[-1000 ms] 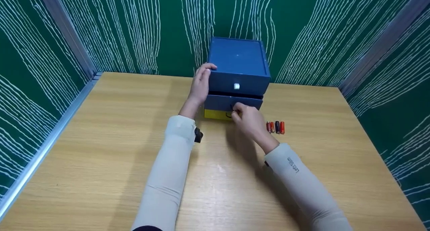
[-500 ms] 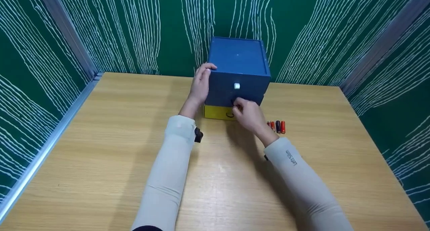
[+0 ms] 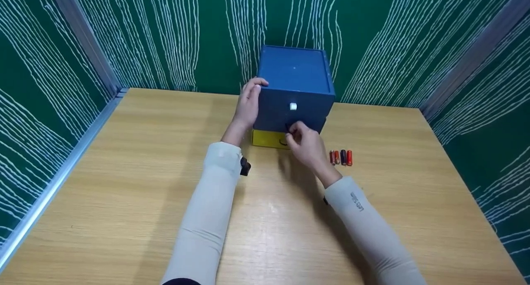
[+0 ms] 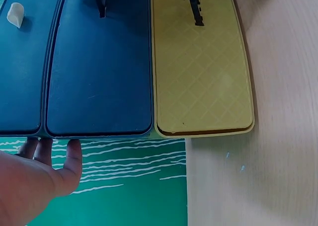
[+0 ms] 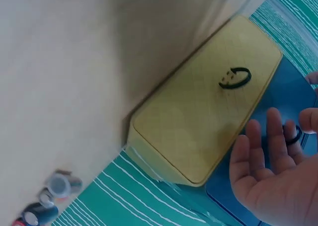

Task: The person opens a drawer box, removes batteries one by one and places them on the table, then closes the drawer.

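A blue drawer unit [image 3: 294, 69] stands at the back of the table, a white knob [image 3: 293, 106] on its top drawer. My left hand [image 3: 247, 105] rests against its left side, fingertips at the upper edge, fingers fairly straight. In front, my right hand [image 3: 308, 146] has its forefinger and thumb at the black loop handle [image 4: 101, 7] of the blue middle drawer [image 4: 99, 77]; the forefinger appears hooked through it. That drawer sits flush with the one above. Below is a yellow bottom drawer [image 5: 198, 112], also in, with its own black loop handle [image 5: 243, 82].
Several batteries [image 3: 343, 157], red and dark, lie in a row on the wooden table [image 3: 124, 173], right of the drawer unit. Green walls [image 3: 364, 20] with white wavy lines enclose the table at the back and sides.
The blue middle drawer was slightly out a second ago, with a dark gap above it; it has slid in under my right hand. My left hand has stayed at the unit's side.
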